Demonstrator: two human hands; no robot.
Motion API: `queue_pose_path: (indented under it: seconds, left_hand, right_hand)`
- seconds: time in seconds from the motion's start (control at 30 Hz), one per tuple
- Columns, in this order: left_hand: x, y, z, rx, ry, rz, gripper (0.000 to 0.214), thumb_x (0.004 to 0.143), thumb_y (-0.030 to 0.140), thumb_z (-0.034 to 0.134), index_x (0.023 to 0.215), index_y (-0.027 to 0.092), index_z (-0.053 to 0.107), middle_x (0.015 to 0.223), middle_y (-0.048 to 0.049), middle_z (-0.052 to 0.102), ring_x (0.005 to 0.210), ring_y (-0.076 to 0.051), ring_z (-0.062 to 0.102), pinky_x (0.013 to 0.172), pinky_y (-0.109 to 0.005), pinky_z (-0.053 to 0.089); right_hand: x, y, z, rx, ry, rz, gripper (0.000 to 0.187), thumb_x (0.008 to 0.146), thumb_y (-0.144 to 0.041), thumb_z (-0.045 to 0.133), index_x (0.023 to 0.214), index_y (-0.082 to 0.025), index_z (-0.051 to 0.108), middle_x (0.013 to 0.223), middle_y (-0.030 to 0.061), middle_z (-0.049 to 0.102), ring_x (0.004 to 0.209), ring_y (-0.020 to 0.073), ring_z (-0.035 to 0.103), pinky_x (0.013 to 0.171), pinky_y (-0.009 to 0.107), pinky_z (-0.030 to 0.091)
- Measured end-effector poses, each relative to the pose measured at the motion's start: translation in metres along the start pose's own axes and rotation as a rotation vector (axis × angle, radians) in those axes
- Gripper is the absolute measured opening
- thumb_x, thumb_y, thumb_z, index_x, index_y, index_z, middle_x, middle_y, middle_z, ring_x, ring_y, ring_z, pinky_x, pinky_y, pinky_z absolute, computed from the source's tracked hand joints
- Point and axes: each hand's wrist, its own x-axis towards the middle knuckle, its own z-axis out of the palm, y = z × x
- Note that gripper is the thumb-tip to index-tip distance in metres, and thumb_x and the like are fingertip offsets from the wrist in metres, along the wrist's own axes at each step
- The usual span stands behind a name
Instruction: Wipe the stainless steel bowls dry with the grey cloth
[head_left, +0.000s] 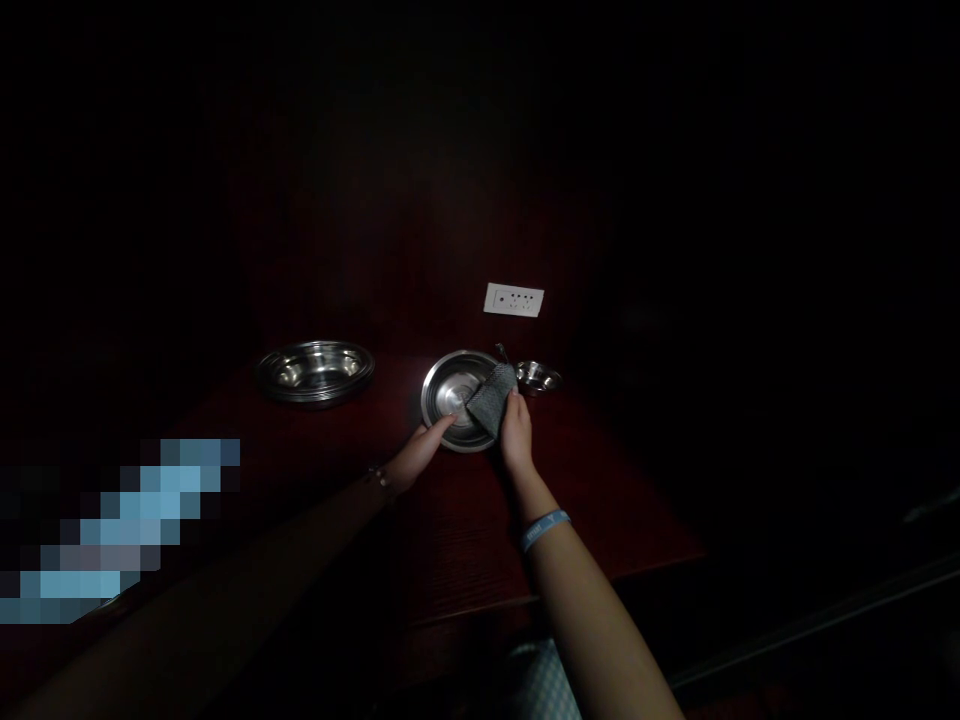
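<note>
A steel bowl is tilted toward me above the dark red table. My left hand grips its near left rim, the thumb lying over the inside edge and the other fingers hidden beneath. In my right hand is a grey cloth, pressed against the bowl's right inner side, with a loop sticking up at its top. The fingers of that hand are partly hidden by the cloth. A small steel bowl sits just behind, to the right of my right hand.
On the left of the red table stands a stack of steel basins. A white socket plate is on the back wall. The table's front edge runs below my hands. Much of the surroundings is too dark to make out.
</note>
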Motion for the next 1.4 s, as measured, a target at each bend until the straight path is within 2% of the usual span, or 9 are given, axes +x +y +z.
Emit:
queue_pose_path:
  seconds: [0.13,0.33,0.53,0.8,0.93,1.07,1.2,1.3,1.4]
  left_hand:
    - [0.001,0.001,0.001,-0.012,-0.005,-0.003,0.026,0.086,0.030,0.065,0.107,0.020,0.075,0.112,-0.0060,0.079,0.124,-0.026,0.065,0.114,-0.035,0.043]
    - [0.005,0.001,0.005,-0.024,0.018,-0.011,0.031,0.083,0.028,0.067,0.112,0.017,0.073,0.118,-0.0082,0.077,0.124,-0.027,0.065,0.114,-0.038,0.044]
    - [0.002,0.001,0.002,0.001,-0.063,0.073,0.037,0.080,0.033,0.072,0.113,0.017,0.074,0.125,-0.0079,0.074,0.129,-0.030,0.061,0.118,-0.042,0.038]
    - [0.003,0.003,0.004,-0.113,0.005,0.046,0.036,0.079,0.024,0.076,0.114,0.016,0.073,0.119,-0.0073,0.077,0.126,-0.027,0.063,0.115,-0.040,0.043]
    - [0.005,0.002,0.002,-0.117,0.044,0.028,0.036,0.083,0.020,0.073,0.119,0.016,0.071,0.119,-0.0085,0.077,0.126,-0.025,0.064,0.113,-0.038,0.045]
    - [0.012,0.000,0.001,-0.193,0.109,-0.022,0.036,0.084,0.021,0.073,0.119,0.015,0.069,0.118,-0.0107,0.077,0.120,-0.025,0.068,0.107,-0.038,0.051]
    - [0.018,-0.003,-0.001,-0.262,0.145,-0.020,0.031,0.087,0.020,0.069,0.118,0.013,0.068,0.116,-0.0120,0.077,0.115,-0.025,0.070,0.105,-0.040,0.053]
    - [0.020,-0.005,-0.003,-0.226,0.143,0.060,0.032,0.083,0.022,0.074,0.113,0.013,0.070,0.116,-0.0119,0.077,0.115,-0.026,0.070,0.106,-0.041,0.052]
    - [0.019,-0.011,-0.003,-0.140,0.056,0.234,0.038,0.074,0.024,0.081,0.109,0.014,0.071,0.116,-0.0110,0.077,0.114,-0.027,0.070,0.108,-0.041,0.050]
  right_hand:
    - [-0.006,-0.006,-0.001,-0.062,0.004,0.014,0.053,0.088,-0.067,0.048,0.115,-0.022,0.058,0.113,0.0114,0.074,0.103,0.0271,0.068,0.092,0.039,0.050]
    - [-0.013,-0.012,-0.003,-0.144,-0.013,-0.062,0.053,0.086,-0.056,0.059,0.128,-0.026,0.049,0.105,0.0075,0.075,0.090,0.0249,0.071,0.083,0.036,0.052]
    - [-0.010,-0.009,-0.004,-0.247,-0.005,-0.095,0.039,0.089,-0.051,0.052,0.114,-0.024,0.063,0.101,0.0078,0.077,0.092,0.0251,0.071,0.082,0.034,0.052]
    - [-0.010,-0.006,-0.004,-0.285,-0.037,-0.099,0.034,0.092,-0.051,0.048,0.102,-0.023,0.066,0.091,0.0075,0.077,0.083,0.0247,0.071,0.074,0.031,0.052]
    - [-0.009,-0.006,-0.004,-0.235,-0.031,-0.121,0.035,0.091,-0.050,0.050,0.102,-0.021,0.068,0.094,0.0084,0.077,0.086,0.0237,0.070,0.077,0.031,0.051]
    - [-0.006,-0.006,-0.003,-0.104,-0.083,-0.010,0.042,0.082,-0.057,0.061,0.091,-0.017,0.072,0.090,0.0093,0.078,0.084,0.0241,0.070,0.075,0.030,0.051]
    - [-0.006,-0.002,0.002,0.184,-0.273,0.210,0.049,0.066,-0.063,0.074,0.078,-0.015,0.071,0.081,0.0090,0.078,0.073,0.0217,0.070,0.068,0.029,0.053]
    - [-0.008,0.000,0.006,0.318,-0.366,0.312,0.047,0.058,-0.056,0.083,0.076,-0.015,0.071,0.079,0.0090,0.078,0.071,0.0206,0.071,0.070,0.030,0.055]
    - [-0.012,0.000,0.008,0.381,-0.408,0.355,0.045,0.053,-0.049,0.090,0.079,-0.016,0.073,0.082,0.0094,0.079,0.079,0.0242,0.074,0.078,0.034,0.058]
